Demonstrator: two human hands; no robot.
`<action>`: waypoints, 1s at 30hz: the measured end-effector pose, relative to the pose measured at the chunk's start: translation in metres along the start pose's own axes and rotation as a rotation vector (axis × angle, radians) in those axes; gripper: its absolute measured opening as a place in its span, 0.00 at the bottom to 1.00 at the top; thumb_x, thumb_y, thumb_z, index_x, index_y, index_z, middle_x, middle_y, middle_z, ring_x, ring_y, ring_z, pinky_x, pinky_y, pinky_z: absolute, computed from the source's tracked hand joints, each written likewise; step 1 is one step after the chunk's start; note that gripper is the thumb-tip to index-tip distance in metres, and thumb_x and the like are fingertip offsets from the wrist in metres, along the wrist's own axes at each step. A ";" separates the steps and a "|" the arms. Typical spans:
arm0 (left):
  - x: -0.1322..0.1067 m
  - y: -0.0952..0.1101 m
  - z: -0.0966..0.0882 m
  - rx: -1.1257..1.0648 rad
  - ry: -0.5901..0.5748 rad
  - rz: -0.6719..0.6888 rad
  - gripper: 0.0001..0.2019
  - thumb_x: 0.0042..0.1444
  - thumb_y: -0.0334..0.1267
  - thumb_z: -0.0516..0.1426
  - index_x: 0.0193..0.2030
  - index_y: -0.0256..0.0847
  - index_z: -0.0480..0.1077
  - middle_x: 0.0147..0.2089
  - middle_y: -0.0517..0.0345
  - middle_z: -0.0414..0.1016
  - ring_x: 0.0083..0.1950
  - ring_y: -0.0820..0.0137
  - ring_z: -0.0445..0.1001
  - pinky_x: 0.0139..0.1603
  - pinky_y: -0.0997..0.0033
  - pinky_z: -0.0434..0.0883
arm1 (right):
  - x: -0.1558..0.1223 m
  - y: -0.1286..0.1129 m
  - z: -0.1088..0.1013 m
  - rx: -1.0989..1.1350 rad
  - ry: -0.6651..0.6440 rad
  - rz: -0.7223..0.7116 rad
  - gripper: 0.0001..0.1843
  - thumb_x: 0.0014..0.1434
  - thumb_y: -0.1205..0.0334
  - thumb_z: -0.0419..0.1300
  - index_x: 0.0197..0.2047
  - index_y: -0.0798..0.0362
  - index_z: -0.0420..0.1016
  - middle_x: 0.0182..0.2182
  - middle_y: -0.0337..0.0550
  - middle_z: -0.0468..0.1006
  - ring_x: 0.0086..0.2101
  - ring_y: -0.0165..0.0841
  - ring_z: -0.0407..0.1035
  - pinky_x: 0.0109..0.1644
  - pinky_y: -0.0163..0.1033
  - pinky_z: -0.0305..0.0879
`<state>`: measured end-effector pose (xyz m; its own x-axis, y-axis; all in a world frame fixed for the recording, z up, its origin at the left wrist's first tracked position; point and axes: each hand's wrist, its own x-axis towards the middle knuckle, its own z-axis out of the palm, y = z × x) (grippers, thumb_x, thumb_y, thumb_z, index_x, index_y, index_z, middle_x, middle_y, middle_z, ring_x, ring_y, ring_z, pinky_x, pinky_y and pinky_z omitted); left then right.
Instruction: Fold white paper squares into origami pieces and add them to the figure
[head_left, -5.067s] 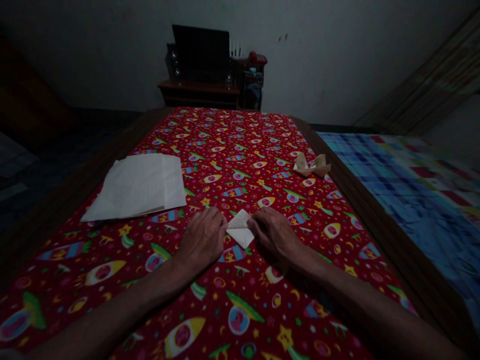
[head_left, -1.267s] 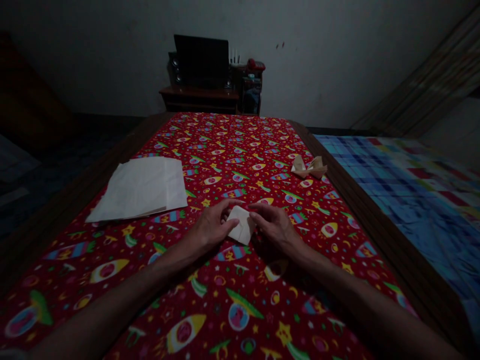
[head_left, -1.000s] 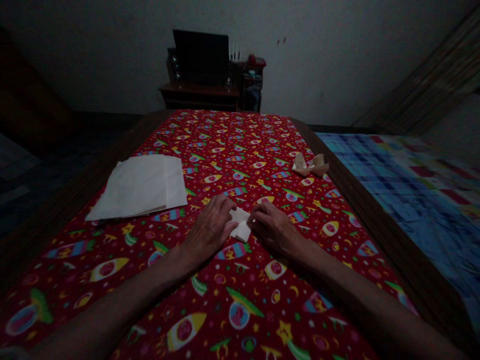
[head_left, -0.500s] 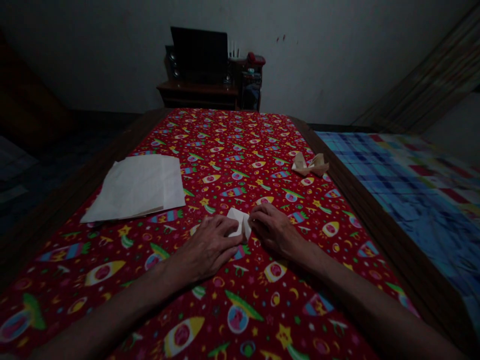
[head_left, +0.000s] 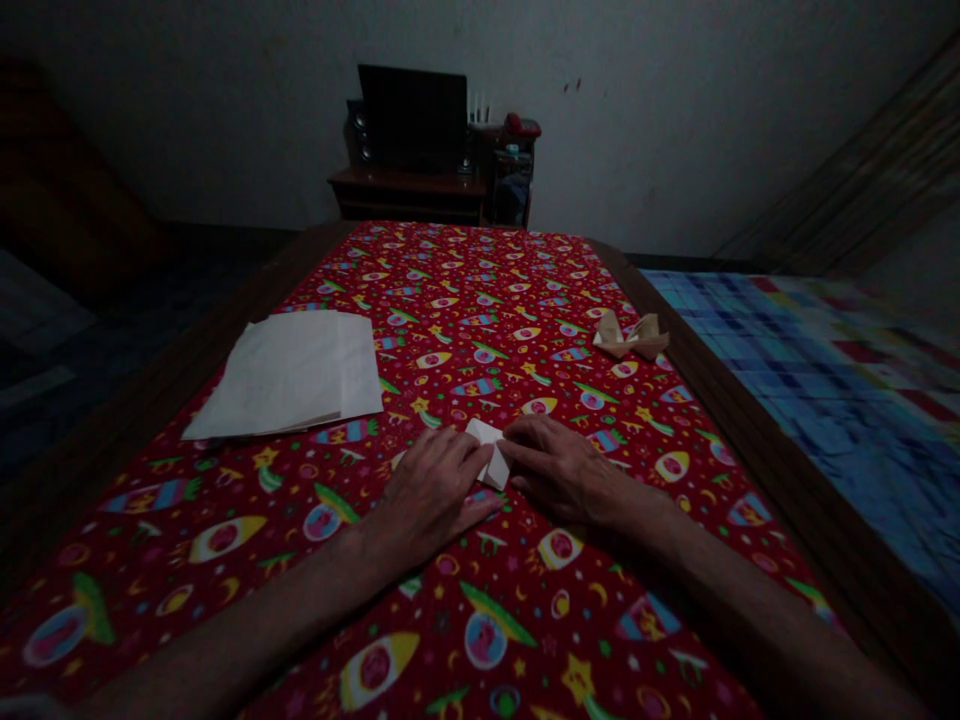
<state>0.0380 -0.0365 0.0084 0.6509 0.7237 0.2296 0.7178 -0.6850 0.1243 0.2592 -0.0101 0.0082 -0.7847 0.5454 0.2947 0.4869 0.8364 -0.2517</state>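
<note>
A small piece of folded white paper [head_left: 495, 466] lies on the red patterned cloth [head_left: 480, 560], between my two hands. My left hand [head_left: 435, 485] grips its left side, the thumb resting low near the cloth and the fingers partly covering the paper. From the other side my right hand [head_left: 559, 465] pinches the paper's right edge with bent fingers. Creases and a raised flap show in the paper; its outer edges are hidden under my fingers.
To the left lies a stack of white paper sheets [head_left: 292, 370]. A folded tan paper shape [head_left: 632, 336] sits near the right table edge [head_left: 720, 390]. At the far end stand a dark monitor [head_left: 412, 118] and a red telephone [head_left: 523, 126] on a wooden desk [head_left: 409, 190].
My right fingers have shifted over the paper's right side, and its flap now lies flatter toward me. The whole view has shifted slightly as the head moved.
</note>
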 end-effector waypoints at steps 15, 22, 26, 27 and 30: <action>0.001 -0.008 0.006 0.062 0.079 0.099 0.10 0.62 0.32 0.49 0.48 0.35 0.67 0.41 0.51 0.71 0.43 0.62 0.69 0.43 0.63 0.69 | 0.007 0.007 0.015 -0.152 0.108 -0.045 0.11 0.62 0.66 0.52 0.47 0.54 0.70 0.39 0.49 0.72 0.38 0.34 0.64 0.38 0.39 0.64; -0.007 -0.023 0.009 -0.149 0.156 0.080 0.09 0.62 0.31 0.51 0.46 0.40 0.70 0.42 0.54 0.72 0.42 0.67 0.69 0.42 0.67 0.70 | 0.002 -0.006 0.015 -0.278 0.129 -0.098 0.11 0.65 0.66 0.48 0.40 0.55 0.72 0.33 0.47 0.72 0.34 0.34 0.61 0.34 0.37 0.59; -0.010 -0.025 0.011 -0.221 0.179 0.063 0.09 0.62 0.30 0.51 0.43 0.39 0.71 0.42 0.54 0.73 0.42 0.67 0.70 0.42 0.68 0.70 | -0.005 -0.010 0.021 -0.269 0.150 -0.020 0.10 0.64 0.66 0.51 0.38 0.54 0.73 0.29 0.44 0.72 0.30 0.32 0.60 0.29 0.36 0.54; -0.010 -0.025 0.010 -0.233 0.175 0.040 0.08 0.62 0.30 0.51 0.42 0.38 0.71 0.41 0.54 0.73 0.42 0.67 0.70 0.42 0.68 0.70 | -0.007 -0.009 0.024 -0.241 0.172 0.024 0.10 0.63 0.65 0.51 0.37 0.54 0.74 0.29 0.43 0.71 0.28 0.31 0.60 0.27 0.35 0.52; -0.008 -0.025 0.008 -0.294 0.153 -0.043 0.06 0.61 0.32 0.53 0.38 0.37 0.71 0.39 0.54 0.73 0.41 0.68 0.70 0.43 0.67 0.70 | -0.008 -0.006 0.029 -0.033 0.190 0.194 0.11 0.63 0.60 0.53 0.35 0.53 0.75 0.27 0.41 0.70 0.25 0.27 0.60 0.25 0.32 0.51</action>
<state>0.0169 -0.0244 -0.0038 0.5614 0.7465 0.3573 0.6269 -0.6654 0.4052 0.2518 -0.0215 -0.0193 -0.5910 0.6934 0.4122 0.6360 0.7149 -0.2906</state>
